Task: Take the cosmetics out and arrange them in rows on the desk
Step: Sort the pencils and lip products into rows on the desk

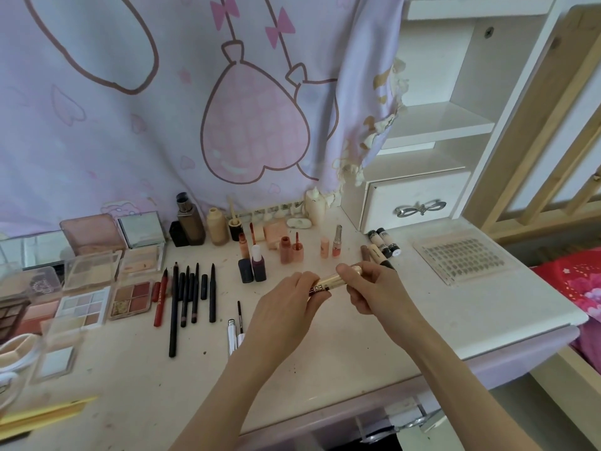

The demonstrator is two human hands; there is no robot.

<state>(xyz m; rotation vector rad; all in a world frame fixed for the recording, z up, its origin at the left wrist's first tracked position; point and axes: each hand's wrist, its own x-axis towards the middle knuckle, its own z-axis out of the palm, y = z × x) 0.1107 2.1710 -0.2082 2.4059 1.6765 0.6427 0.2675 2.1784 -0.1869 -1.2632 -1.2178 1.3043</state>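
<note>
I hold the gold tube [336, 281] above the bench [357, 336], my left hand [286, 315] gripping its lower end, my right hand [367, 288] curled round the upper end. Pencils [192, 297] lie in a row to the left.

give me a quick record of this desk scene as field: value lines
setting: desk in front of a pink cartoon curtain
held item: gold tube, gripped at both ends
left hand: curled round the tube's left end
right hand: curled round the tube's right end
left of desk: open makeup palettes
centre-left: row of pencils lying side by side
back centre: small bottles, most upright
right of desk: tray of false lashes
</note>
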